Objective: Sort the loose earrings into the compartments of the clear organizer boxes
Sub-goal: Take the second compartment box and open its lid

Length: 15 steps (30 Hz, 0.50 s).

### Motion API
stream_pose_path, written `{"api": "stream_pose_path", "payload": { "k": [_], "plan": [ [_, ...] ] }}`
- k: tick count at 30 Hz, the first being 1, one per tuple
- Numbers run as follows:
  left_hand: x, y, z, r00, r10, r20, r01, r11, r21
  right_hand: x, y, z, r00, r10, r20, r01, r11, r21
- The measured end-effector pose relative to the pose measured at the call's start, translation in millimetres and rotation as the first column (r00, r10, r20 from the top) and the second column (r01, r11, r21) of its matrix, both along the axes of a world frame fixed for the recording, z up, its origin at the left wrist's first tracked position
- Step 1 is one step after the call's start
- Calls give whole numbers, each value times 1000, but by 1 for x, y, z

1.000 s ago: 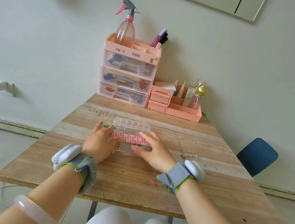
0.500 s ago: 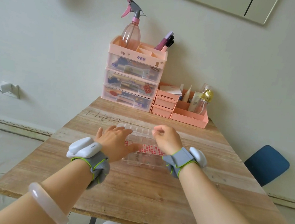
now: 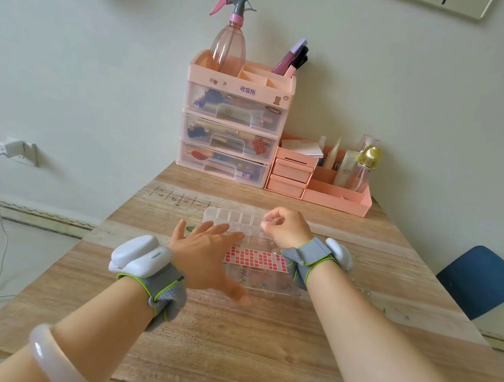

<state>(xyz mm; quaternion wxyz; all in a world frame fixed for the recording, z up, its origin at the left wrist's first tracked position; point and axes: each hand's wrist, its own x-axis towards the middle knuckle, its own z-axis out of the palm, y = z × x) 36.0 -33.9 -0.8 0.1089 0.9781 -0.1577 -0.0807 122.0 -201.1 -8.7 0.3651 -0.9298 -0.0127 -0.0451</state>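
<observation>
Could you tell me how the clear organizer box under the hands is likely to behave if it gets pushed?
The clear organizer box looks like thin hard plastic, so probably stiff and light. It sits low and flat on the wooden table, so it would likely slide, not tip. The left hand lying flat on it should steady it.

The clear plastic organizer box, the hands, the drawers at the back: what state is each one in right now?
Clear plastic organizer box: lid swung open, flat on the wooden table.
Left hand: fingers spread, resting on the box.
Right hand: fingers curled over the open lid; whether it pinches an earring cannot be told.
Pink three-drawer unit: drawers shut.
Small pink drawers: shut.
Pink spray bottle: upright.
</observation>
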Motion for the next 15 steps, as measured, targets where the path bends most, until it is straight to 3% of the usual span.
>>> {"api": "stream_pose_path", "payload": {
  "k": [8, 15],
  "plan": [
    [7, -3, -1, 999, -12, 51, 14, 999, -30, -4, -9, 13, 952, -163, 260, 112, 973, 199],
    [20, -17, -2, 987, -6, 160, 21, 995, -93, 0, -24, 16, 962, -223, 156, 143, 902, 408]
  ]
}}
